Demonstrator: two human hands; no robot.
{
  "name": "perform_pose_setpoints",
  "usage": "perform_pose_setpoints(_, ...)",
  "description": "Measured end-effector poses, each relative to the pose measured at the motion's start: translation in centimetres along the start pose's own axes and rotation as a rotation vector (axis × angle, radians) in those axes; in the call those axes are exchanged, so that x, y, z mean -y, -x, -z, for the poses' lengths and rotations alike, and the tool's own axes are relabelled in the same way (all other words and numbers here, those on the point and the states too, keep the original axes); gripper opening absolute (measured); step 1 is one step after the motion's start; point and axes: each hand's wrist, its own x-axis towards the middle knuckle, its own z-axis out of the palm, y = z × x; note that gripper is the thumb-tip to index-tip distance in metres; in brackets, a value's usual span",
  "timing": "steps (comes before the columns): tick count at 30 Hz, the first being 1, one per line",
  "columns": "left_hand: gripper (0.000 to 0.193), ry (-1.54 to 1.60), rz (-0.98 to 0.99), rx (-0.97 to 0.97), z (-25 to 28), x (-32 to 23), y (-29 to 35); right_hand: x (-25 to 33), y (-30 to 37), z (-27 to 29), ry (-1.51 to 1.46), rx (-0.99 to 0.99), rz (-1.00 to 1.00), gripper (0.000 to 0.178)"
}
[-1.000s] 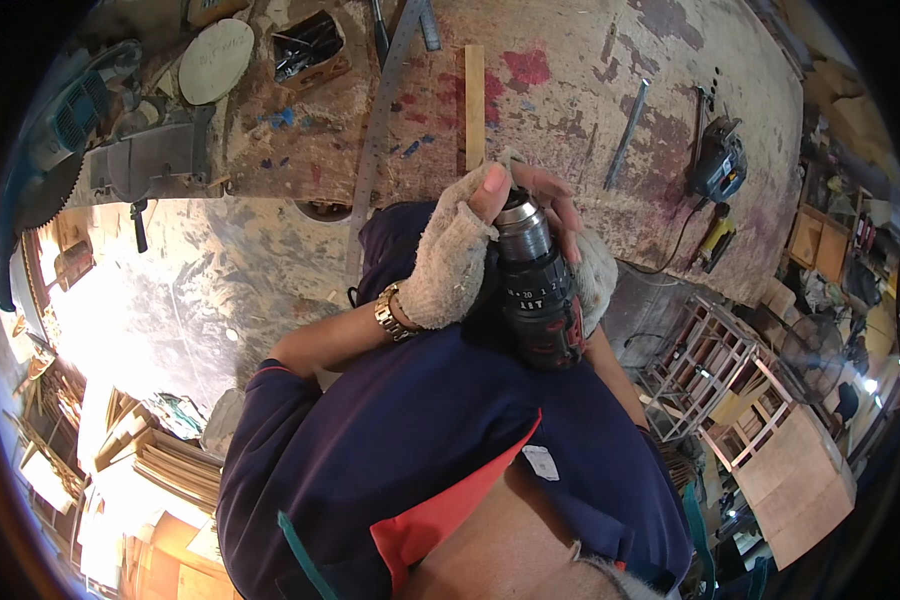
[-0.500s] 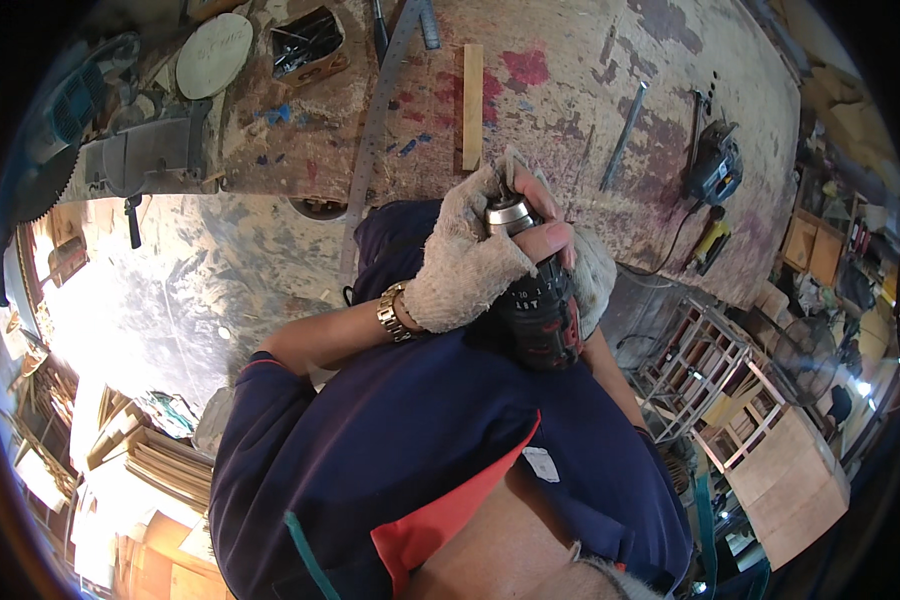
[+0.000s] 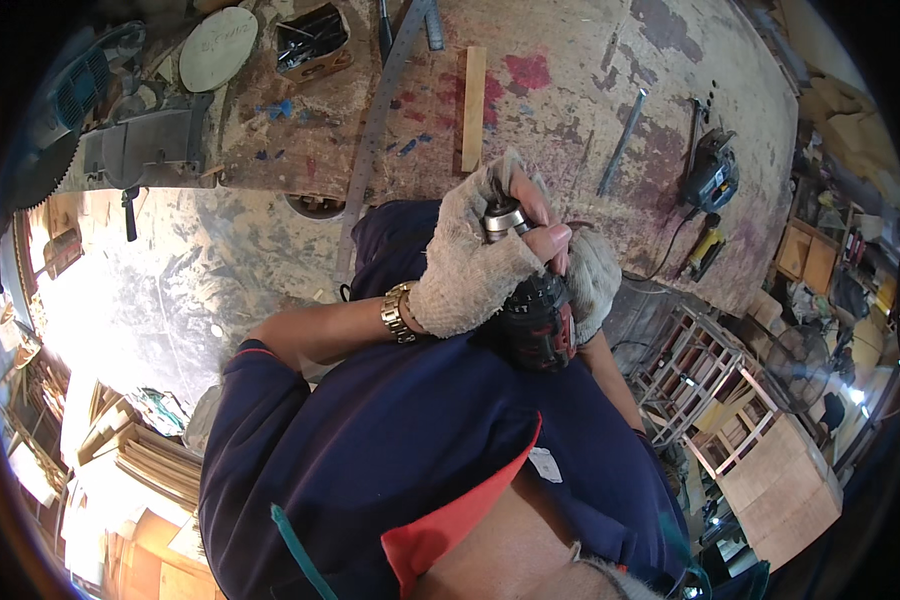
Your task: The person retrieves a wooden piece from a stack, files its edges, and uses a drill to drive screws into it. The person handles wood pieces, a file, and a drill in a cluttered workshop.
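Observation:
A black and red cordless drill [image 3: 538, 328] is held close against my dark blue shirt, its silver chuck [image 3: 507, 221] pointing toward the workbench. My left hand [image 3: 472, 258], in a knitted off-white fingerless glove, is wrapped round the chuck end, with thumb and fingertips bare. My right hand [image 3: 592, 282], gloved too, is on the drill's right side, by its grip. The drill's body hides most of the right fingers. Whether a bit sits in the chuck cannot be made out.
On the worn workbench [image 3: 560, 110] lie a wood strip [image 3: 473, 110], a long metal ruler [image 3: 370, 140], a metal rod [image 3: 622, 142] and a corded power tool [image 3: 712, 170]. A saw with a toothed blade [image 3: 50, 175] stands at left. A metal rack [image 3: 685, 360] is at right.
The drill has turned slightly in my hands, showing less of its marked collar. My left forearm has shifted a little to the left. Both hands keep their hold.

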Motion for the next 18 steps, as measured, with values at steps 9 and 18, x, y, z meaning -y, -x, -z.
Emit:
perform_pose_setpoints(9,0.022,0.018,-0.001,0.012,-0.2,0.2,0.0,-1.4,1.2,-0.7,-0.033,-0.024,0.039,0.037)
perform_pose_setpoints(18,0.023,0.012,0.038,-0.006,-0.5,0.1,0.0,-1.9,1.7,-1.7,0.046,-0.022,0.079,0.038)
